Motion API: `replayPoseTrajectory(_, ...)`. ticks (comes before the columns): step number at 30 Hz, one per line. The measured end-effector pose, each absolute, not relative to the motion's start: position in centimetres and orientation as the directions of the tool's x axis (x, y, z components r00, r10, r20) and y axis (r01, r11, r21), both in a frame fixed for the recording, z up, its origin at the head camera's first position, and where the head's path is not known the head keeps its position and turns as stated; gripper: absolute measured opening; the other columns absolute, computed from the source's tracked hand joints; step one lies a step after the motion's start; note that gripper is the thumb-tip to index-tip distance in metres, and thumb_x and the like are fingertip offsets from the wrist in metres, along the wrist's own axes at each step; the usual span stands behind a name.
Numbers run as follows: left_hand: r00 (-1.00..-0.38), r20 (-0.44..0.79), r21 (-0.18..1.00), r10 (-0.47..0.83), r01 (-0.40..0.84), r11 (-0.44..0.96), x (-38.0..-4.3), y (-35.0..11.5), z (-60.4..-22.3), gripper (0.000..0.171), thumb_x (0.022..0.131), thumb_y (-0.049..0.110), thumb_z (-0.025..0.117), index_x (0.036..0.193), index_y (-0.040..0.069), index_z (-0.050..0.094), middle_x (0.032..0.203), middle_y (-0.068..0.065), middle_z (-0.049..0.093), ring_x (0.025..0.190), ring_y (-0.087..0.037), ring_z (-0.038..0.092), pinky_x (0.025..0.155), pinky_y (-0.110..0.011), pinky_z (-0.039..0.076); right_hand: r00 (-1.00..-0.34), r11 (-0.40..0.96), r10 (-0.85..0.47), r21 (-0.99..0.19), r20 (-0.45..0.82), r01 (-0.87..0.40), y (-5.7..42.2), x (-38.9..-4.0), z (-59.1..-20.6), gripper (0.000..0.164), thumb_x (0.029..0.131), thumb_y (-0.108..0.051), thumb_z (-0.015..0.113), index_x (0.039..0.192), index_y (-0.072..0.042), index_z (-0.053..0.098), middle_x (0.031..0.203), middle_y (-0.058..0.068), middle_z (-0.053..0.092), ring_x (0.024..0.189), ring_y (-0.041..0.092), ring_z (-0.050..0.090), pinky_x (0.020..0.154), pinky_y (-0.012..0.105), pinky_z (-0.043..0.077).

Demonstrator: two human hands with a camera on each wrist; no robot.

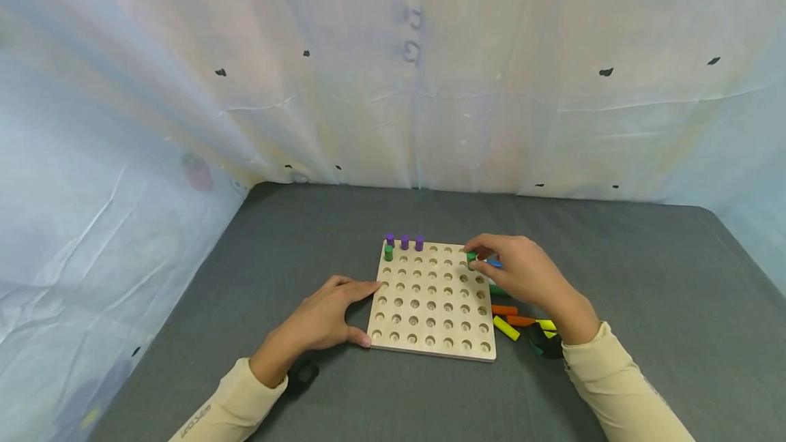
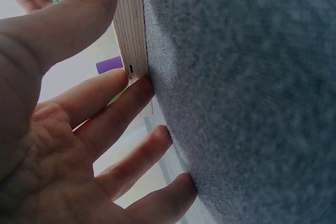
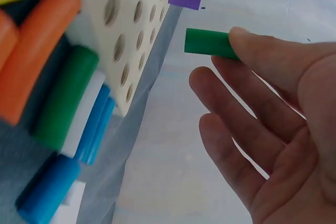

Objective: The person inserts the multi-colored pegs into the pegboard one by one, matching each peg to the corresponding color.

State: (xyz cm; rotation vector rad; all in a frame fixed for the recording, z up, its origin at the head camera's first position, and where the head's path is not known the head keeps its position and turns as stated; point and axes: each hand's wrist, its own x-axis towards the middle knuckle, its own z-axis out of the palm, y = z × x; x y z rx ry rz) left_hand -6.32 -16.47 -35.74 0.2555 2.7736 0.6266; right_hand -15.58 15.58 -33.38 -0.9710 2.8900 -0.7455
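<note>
My right hand (image 1: 522, 271) pinches a green peg (image 3: 202, 41) between thumb and fingertips, over the far right part of the wooden pegboard (image 1: 424, 297). In the right wrist view the peg juts out past the thumb, its free end toward the board. My left hand (image 1: 331, 312) lies at the board's left side, thumb by the near corner and fingertips against the edge. Three purple pegs (image 1: 404, 243) stand in a line along the far left row of holes. A second green peg (image 1: 389, 254) stands just in front of the leftmost one.
Loose pegs lie right of the board, partly under my right arm: orange (image 1: 505, 310), yellow (image 1: 506, 328), green (image 3: 65, 98), white (image 3: 83, 113) and blue (image 3: 50, 190). The grey table (image 1: 307, 230) ends at a pale hanging sheet (image 1: 467, 121) behind and at the sides.
</note>
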Motion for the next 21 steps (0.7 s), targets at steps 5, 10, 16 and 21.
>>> replayPoseTrajectory(5, -0.946, -0.24, 0.441, 0.217, 0.093, 0.893, -6.3, -16.5, -35.8, 0.094, 0.066, 0.037, 0.091, 0.148, 0.032, 0.048, 0.147, 0.005, 0.054, 0.137, -0.023, 0.043, 0.1, -0.059, 0.045, -0.791, 0.673, -0.589, -0.441, 0.167, -0.595, 14.5, -16.0, -33.3, 0.024, 0.091, -0.02, 0.073, 0.115, -0.016, 0.072, 0.101, -0.002, 0.075, 0.091, 0.015, 0.07, 0.077, 0.04, 0.055)
replayPoseTrajectory(10, -0.949, -0.253, 0.431, 0.187, 0.063, 0.9, -6.4, -16.3, -36.0, 0.093, 0.064, 0.037, 0.092, 0.147, 0.036, 0.049, 0.143, -0.001, 0.055, 0.135, -0.024, 0.044, 0.098, -0.058, 0.046, -0.786, 0.656, -0.6, -0.47, 0.149, -0.59, 13.3, -16.3, -33.2, 0.026, 0.091, -0.022, 0.073, 0.116, -0.017, 0.071, 0.103, -0.003, 0.075, 0.094, 0.016, 0.07, 0.079, 0.041, 0.055)
replayPoseTrajectory(16, -0.95, -0.253, 0.426, 0.184, 0.061, 0.903, -6.5, -16.2, -36.2, 0.093, 0.063, 0.037, 0.092, 0.146, 0.036, 0.05, 0.141, -0.002, 0.055, 0.134, -0.024, 0.045, 0.097, -0.058, 0.047, -0.771, 0.635, -0.621, -0.483, 0.145, -0.602, 12.0, -16.8, -33.0, 0.026, 0.092, -0.023, 0.073, 0.116, -0.017, 0.071, 0.103, -0.004, 0.075, 0.095, 0.015, 0.07, 0.081, 0.041, 0.056)
replayPoseTrajectory(21, -0.948, -0.26, 0.423, 0.183, 0.058, 0.904, -6.6, -16.2, -36.2, 0.093, 0.064, 0.037, 0.092, 0.146, 0.037, 0.05, 0.141, -0.002, 0.055, 0.134, -0.023, 0.045, 0.095, -0.058, 0.048, -0.754, 0.607, -0.635, -0.494, 0.17, -0.623, 11.0, -17.2, -33.2, 0.026, 0.091, -0.022, 0.074, 0.116, -0.017, 0.071, 0.102, -0.003, 0.075, 0.093, 0.015, 0.071, 0.078, 0.038, 0.056)
